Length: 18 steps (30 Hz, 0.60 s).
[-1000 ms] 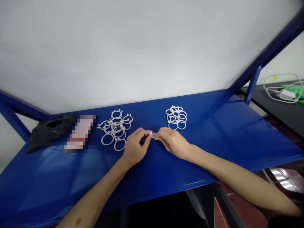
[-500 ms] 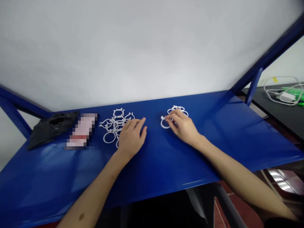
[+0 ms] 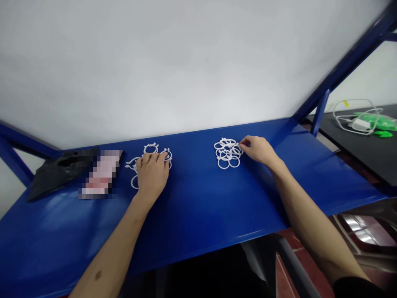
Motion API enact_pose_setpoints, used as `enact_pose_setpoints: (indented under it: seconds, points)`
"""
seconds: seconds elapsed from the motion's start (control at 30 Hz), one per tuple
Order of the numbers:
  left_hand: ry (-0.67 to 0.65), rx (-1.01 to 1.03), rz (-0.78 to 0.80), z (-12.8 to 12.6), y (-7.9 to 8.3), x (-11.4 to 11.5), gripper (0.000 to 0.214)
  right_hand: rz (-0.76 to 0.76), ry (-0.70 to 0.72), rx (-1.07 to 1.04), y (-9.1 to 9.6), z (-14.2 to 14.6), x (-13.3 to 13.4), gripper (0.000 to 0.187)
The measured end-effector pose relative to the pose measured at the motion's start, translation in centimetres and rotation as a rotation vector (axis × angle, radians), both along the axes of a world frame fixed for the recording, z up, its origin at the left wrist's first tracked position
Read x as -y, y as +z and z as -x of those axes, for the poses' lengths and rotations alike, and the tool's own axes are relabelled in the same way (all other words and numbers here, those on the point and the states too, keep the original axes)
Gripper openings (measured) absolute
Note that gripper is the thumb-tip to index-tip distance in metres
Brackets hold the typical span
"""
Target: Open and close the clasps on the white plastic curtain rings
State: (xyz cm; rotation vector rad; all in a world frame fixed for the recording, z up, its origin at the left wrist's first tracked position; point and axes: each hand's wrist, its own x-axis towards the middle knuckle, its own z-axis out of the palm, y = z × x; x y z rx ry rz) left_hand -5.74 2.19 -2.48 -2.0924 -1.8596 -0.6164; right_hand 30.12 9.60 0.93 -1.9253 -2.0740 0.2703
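My left hand [image 3: 151, 176] lies palm down over a loose pile of white plastic rings [image 3: 150, 148], its fingers bent and slightly apart. Several rings in that pile gape at their small knobbed ends, and the hand covers the middle of the pile. Across the table, a tighter cluster of white rings [image 3: 228, 153] lies overlapping, and those I can make out look closed. At its right edge my right hand [image 3: 257, 149] has thumb and index finger pinched at the rim of one ring.
Both piles lie on a blue table [image 3: 192, 207] against a pale wall. To the left are a black plastic bag [image 3: 56, 171] and a blurred-out pink flat item [image 3: 101, 174]. On a dark surface at right sit a white charger with cable [image 3: 359, 124] and a green item [image 3: 384, 122].
My left hand has moved left and back onto the loose pile. My right hand has carried its ring to the cluster and shifted to that cluster's right side.
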Motion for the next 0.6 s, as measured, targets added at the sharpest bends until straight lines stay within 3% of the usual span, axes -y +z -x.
enact_pose_setpoints:
  seconds: [0.37, 0.5, 0.6]
  points:
    - [-0.03, 0.271, -0.064, -0.3, 0.7, 0.0, 0.016, 0.002, -0.05, 0.025, 0.1, 0.3, 0.2, 0.024]
    - [-0.09, 0.368, -0.042, -0.8, 1.2, 0.2, 0.016, -0.22, -0.06, 0.017, 0.6, 1.1, 0.9, 0.024]
    - [-0.132, 0.451, 0.022, -1.6, 1.6, 0.8, 0.018, -0.428, 0.11, -0.102, 0.9, 2.9, 2.2, 0.023]
